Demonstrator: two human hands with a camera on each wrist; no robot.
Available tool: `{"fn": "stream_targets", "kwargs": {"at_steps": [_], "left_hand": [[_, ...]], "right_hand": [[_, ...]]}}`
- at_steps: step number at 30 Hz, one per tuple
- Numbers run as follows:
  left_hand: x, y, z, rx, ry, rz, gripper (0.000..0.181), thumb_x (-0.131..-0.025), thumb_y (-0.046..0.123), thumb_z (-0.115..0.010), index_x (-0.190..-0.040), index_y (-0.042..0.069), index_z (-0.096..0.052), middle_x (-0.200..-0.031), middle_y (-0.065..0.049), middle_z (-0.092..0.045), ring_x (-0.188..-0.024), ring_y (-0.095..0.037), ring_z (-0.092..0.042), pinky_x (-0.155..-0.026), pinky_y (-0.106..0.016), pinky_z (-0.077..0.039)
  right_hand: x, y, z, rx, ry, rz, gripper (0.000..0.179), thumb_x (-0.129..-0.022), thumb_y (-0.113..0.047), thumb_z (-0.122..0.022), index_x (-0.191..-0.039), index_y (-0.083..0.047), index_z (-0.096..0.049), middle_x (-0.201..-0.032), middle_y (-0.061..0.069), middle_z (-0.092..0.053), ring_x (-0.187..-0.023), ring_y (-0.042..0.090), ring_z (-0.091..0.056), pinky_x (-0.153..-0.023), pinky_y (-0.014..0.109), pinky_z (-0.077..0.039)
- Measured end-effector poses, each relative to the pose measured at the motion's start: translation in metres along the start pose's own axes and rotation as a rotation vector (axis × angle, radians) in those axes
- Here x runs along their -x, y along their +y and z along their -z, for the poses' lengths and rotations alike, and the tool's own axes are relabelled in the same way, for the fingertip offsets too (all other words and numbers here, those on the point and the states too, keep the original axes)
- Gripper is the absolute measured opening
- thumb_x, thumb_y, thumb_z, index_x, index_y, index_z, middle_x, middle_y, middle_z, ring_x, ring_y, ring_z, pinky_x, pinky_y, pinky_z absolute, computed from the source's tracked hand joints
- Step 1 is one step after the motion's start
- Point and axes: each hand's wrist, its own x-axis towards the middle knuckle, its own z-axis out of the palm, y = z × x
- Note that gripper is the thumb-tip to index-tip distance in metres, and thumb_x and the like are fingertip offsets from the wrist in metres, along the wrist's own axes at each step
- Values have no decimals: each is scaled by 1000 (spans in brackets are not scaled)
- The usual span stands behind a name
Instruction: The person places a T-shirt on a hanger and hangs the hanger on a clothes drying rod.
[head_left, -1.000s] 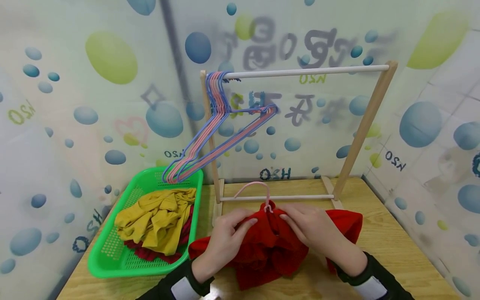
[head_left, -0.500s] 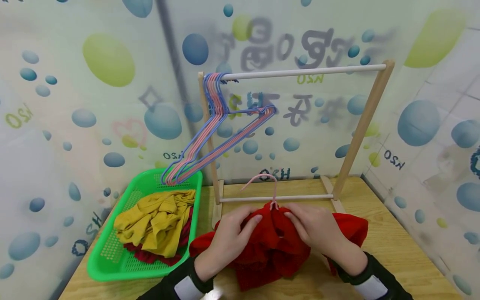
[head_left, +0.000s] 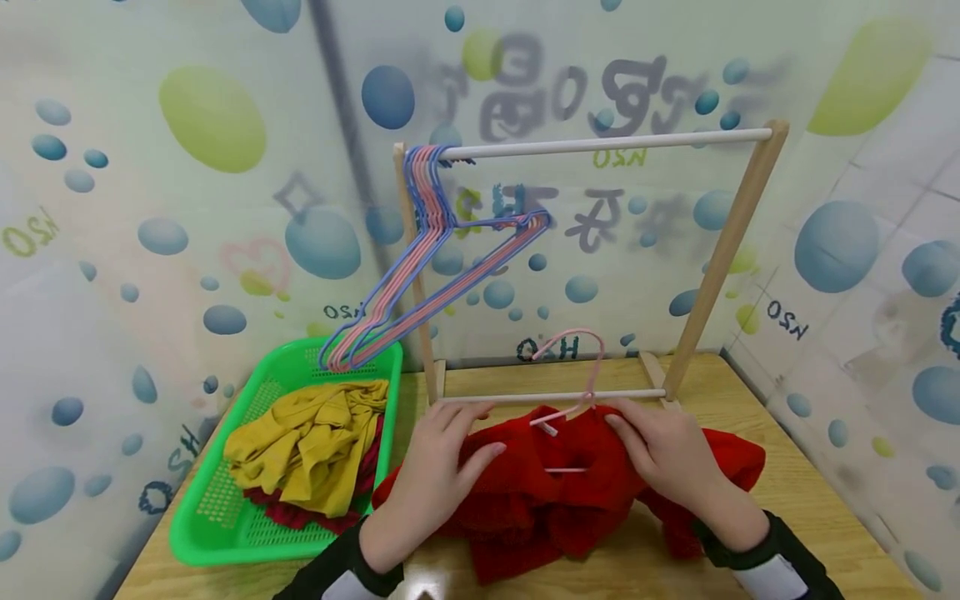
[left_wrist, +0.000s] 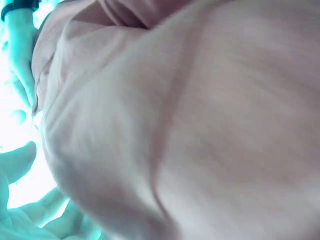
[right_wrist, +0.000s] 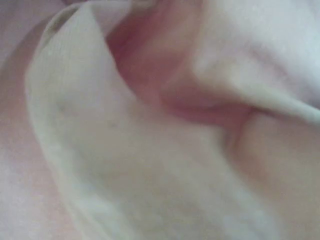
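A red garment [head_left: 517,512] lies bunched on the table in the head view, with a pink hanger [head_left: 601,357] inside it. The hanger's hook and part of its shoulder stick out at the neck opening. My right hand [head_left: 671,458] pinches the garment by the neck, right of the hook, thumb in front. My left hand [head_left: 435,471] is at the garment's left side, its thumb spread away from the fingers. Cloth [left_wrist: 215,125] fills most of the left wrist view, and blurred folds [right_wrist: 150,165] fill the right wrist view.
A green basket [head_left: 198,554] at left holds a yellow garment [head_left: 315,442] and dark red cloth [head_left: 300,512]. Behind stands a wooden rack with a white rod [head_left: 600,146]. Several blue and pink hangers [head_left: 431,237] hang at its left end, above the basket.
The hanger's hook has shifted right and up, tilting, and one shoulder now shows. My left hand has let go of the neck and moved left; the right hand has moved slightly right.
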Motion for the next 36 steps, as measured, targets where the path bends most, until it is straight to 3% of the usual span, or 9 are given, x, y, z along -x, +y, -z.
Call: {"fn": "stream_targets", "kwargs": {"at_steps": [4, 8, 11, 13, 18, 26, 30, 33, 36], "left_hand": [[11, -13, 18, 3, -82, 126, 47, -87, 23, -82, -128, 5, -69, -112, -7, -70, -107, -24, -61, -85, -42, -53], [17, -26, 40, -7, -288, 288, 63, -82, 20, -86, -137, 3, -61, -114, -11, -67, -105, -29, -62, -83, -45, -54], [19, -33, 51, 11, -402, 329, 63, -82, 7, -83, -139, 1, -57, -106, -10, -68, -96, -29, -65, -79, -44, -56], [19, -36, 54, 18, -427, 336, 55, -85, -2, -78, -136, 0, -58, -95, -6, -68, -86, -24, -66, -73, -38, -56], [15, -34, 57, -18, -357, 333, 33, -89, -6, -70, -119, 7, -65, -79, 3, -65, -64, -11, -58, -58, -27, -47], [2, -27, 58, -25, -126, 272, 18, -92, -8, -67, -101, 8, -66, -92, -3, -70, -87, -19, -68, -76, -39, -57], [3, -31, 60, -157, -196, 266, 16, -90, -8, -67, -91, 8, -65, -81, -3, -66, -75, -18, -64, -66, -36, -54], [6, -32, 59, -274, -252, 220, 17, -84, -9, -67, -94, 5, -67, -82, -8, -66, -71, -23, -63, -58, -36, -50], [5, -31, 53, -294, -182, 115, 31, -82, -11, -66, -113, -4, -67, -100, -18, -68, -86, -34, -67, -67, -42, -57]], "right_hand": [[2, 5, 6, 17, 8, -19, 38, -107, -33, -51, -101, -2, -73, -63, -5, -58, -55, 0, -37, -47, 16, -32], [4, 10, 11, 31, 17, -28, 21, -101, -18, -63, -101, 0, -74, -73, 5, -70, -55, 4, -49, -49, 21, -44], [6, 14, 13, 39, 18, -33, 15, -97, -12, -68, -101, 1, -74, -76, 7, -73, -55, 8, -56, -51, 27, -51], [7, 16, 14, 37, 19, -36, 14, -96, -10, -69, -101, 1, -74, -78, 9, -74, -56, 9, -58, -52, 28, -52], [9, 21, 16, 17, 22, -42, 13, -95, -9, -69, -102, 0, -74, -77, 7, -73, -56, 5, -53, -50, 24, -47], [11, 27, 20, -4, 19, -69, 11, -89, 0, -72, -100, 0, -73, -70, 0, -67, -56, 2, -49, -50, 21, -44], [13, 30, 24, 22, 49, -105, 10, -91, 1, -70, -101, 1, -72, -75, 9, -72, -57, 11, -59, -50, 26, -48], [12, 32, 27, 22, 70, -127, 7, -93, 0, -68, -99, 1, -71, -70, 7, -67, -55, 10, -54, -48, 24, -42], [10, 32, 27, 21, 86, -116, 6, -94, -1, -66, -98, 0, -71, -69, 5, -66, -56, 8, -52, -49, 24, -42]]}}
